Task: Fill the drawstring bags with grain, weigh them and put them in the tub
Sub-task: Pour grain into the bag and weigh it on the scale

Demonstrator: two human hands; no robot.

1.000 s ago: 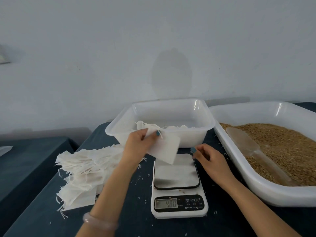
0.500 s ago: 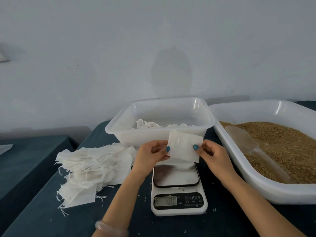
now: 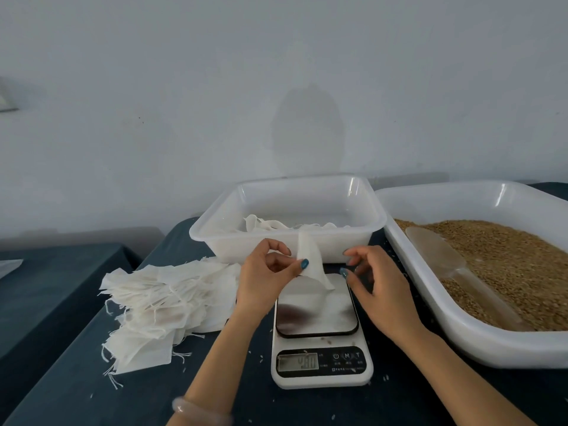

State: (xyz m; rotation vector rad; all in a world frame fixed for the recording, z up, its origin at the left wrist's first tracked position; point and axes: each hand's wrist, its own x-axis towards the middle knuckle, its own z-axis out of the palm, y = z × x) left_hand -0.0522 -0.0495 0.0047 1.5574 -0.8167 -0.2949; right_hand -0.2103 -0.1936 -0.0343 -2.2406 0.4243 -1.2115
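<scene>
right hand (image 3: 381,290) has let go, fingers loosely curled; left hand (image 3: 267,278) alone pinches the drawstring bag (image 3: 310,259) above the kitchen scale (image 3: 316,315), between bag pile (image 3: 159,302) and grain tray (image 3: 461,342).

We count two white plastic tubs, the smaller square tub (image 3: 224,249) and the larger grain tub (image 3: 461,339); one white digital scale (image 3: 318,321); one translucent plastic scoop (image 3: 445,265); one lone white fabric drawstring bag (image 3: 312,259); one heap of bags (image 3: 166,302) beyond counting; two hands, left hand (image 3: 264,278) and right hand (image 3: 378,287); one pale bracelet (image 3: 196,410).
</scene>
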